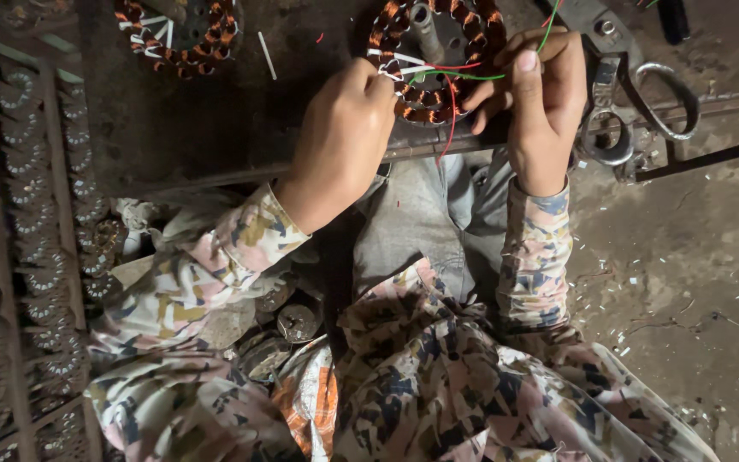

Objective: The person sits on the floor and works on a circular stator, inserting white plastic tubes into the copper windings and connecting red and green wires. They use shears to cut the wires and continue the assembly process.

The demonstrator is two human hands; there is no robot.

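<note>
Stator | near edge of dark workbench, scissors just right | copper-wound ring, white sleeves, red and green leads | judged heavy, rigid; windings fragile, grip outer rim | left hand pinching white sleeve | right hand clenched on leads | second stator far edge.

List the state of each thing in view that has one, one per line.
Left hand: closed on white leads at the coil's rim.
Right hand: pinching a green wire.
Wound stator coil: flat on the bench, red and green wires trailing off it.
Second coil: lying apart, untouched.
Scissors: lying on the bench, not held.
Stacked stator rings: racked in rows.
</note>
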